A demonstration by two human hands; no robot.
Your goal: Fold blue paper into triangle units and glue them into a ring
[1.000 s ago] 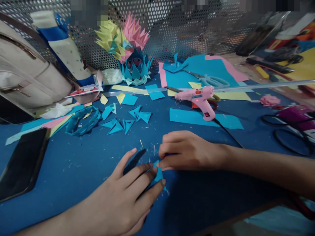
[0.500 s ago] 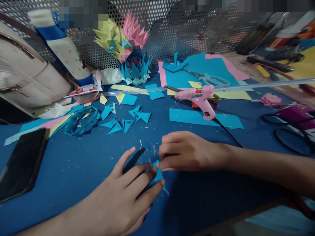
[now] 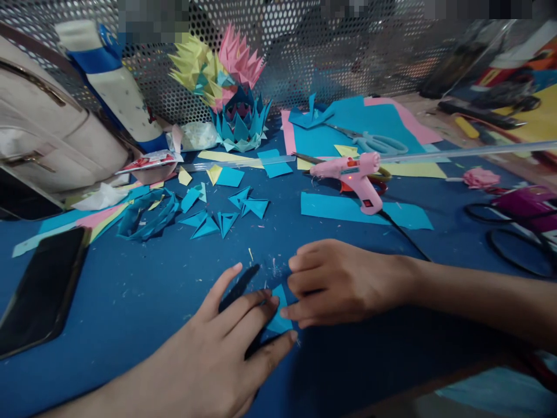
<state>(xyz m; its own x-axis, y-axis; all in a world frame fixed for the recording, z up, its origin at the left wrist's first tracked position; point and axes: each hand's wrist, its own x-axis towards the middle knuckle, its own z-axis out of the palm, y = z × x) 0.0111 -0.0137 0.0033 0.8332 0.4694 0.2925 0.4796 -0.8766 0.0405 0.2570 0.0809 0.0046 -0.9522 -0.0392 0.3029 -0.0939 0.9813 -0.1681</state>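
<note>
Left hand (image 3: 204, 354), fingers spread, pinned blue paper (image 3: 281, 322) to the tabletop (image 3: 143, 296), likely for steadiness. Right hand (image 3: 339, 284), fingers curled together, touched its right edge.

Pink glue gun (image 3: 357, 177), blue paper (image 3: 281, 313)

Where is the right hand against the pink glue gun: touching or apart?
Apart. The head view shows blue tabletop between the right hand and the pink glue gun.
</note>
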